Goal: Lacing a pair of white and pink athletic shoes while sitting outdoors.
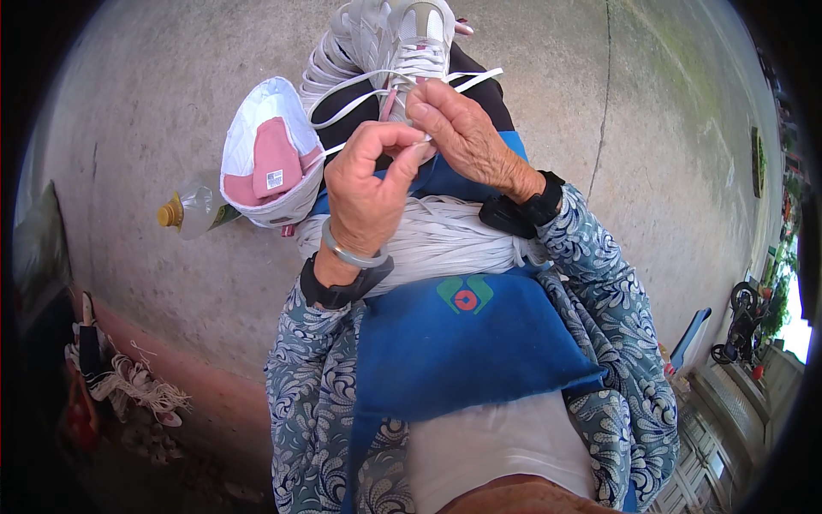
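Both hands are raised over my lap, close together, with fingers pinched. My left hand [368, 188] pinches a thin white shoelace [336, 149] between thumb and forefinger. Touching or nearly touching its fingertips, my right hand [469, 141] is closed on the lace too; its fingertips are partly hidden. Just beyond them is a pale grey and white sneaker [421, 56], its toe pointing away, with white laces threaded across the front and loose loops at both sides. A white shoe [235, 137] with a pink inside leans at my left thigh. A thick bundle of white shoelaces [428, 236] lies across my lap.
A clear plastic bottle [199, 206] with a yellow cap stands or lies left of the shoe on the concrete floor [171, 283]. A string mop [141, 385] is at lower left. My blue apron [462, 360] covers my lap. A motorcycle [741, 321] is far right.
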Available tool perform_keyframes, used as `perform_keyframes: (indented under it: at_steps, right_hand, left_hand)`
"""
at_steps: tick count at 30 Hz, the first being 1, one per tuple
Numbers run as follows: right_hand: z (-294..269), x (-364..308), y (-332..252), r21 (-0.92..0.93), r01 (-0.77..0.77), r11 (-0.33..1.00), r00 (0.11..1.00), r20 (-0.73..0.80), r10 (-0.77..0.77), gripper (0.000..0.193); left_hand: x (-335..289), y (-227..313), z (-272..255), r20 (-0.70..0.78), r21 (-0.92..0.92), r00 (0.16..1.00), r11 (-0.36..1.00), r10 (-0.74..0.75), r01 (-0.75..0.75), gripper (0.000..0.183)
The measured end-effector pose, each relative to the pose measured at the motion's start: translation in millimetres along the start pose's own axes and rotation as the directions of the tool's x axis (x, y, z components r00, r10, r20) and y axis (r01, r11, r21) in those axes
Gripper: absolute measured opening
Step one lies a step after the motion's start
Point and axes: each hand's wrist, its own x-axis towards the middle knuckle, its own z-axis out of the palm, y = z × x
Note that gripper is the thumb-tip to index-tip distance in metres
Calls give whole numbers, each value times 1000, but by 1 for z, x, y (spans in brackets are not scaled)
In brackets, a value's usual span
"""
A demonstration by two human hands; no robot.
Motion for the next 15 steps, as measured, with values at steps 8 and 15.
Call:
perform_keyframes:
  at_steps: [8, 15]
  right_hand:
    - [16, -19, -71, 204, -61, 977, 831, 553, -64, 11]
    - [-11, -19, -28, -23, 81, 996, 985, 153, -77, 13]
  left_hand:
    - [6, -36, 7, 435, -491, 729, 539, -529, 684, 39]
    - [4, -30, 20, 349, -442, 715, 566, -606, 696, 31]
